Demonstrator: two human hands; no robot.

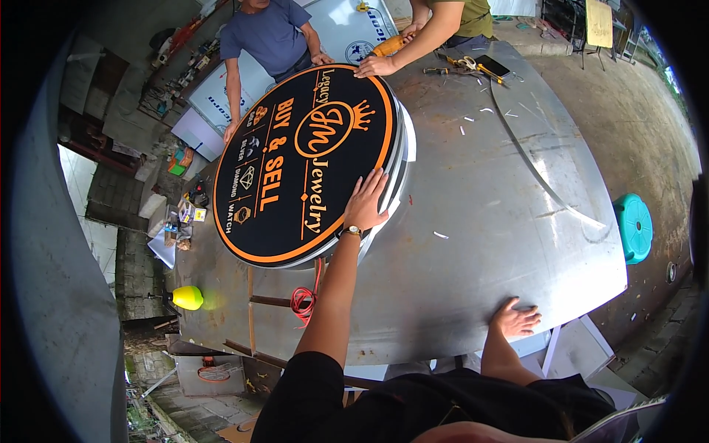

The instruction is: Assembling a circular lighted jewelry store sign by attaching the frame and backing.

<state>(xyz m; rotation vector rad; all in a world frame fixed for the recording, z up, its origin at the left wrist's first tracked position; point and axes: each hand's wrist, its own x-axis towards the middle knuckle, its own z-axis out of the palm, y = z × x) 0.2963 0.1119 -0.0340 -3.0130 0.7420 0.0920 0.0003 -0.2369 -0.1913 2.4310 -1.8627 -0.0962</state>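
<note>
A large round sign (292, 166), black with an orange border and gold and orange lettering, lies face up on a metal-topped table (458, 199). My left hand (365, 201), with a watch on the wrist, rests on the sign's near right edge, fingers stretched out. My right hand (515, 319) lies flat on the table near its front edge, holding nothing. A co-worker in a blue-grey shirt (264, 35) has both hands at the sign's far left side. Another in an olive shirt grips an orange power tool (389, 46) and lays the other hand on the sign's far edge.
Scissors (467, 63), a phone (493, 66) and other hand tools lie at the table's far end. A long thin strip (535, 170) curves across the right side. Red cable (301, 303) and a yellow-green bottle (187, 297) are at the near left. A teal stool (634, 229) stands right.
</note>
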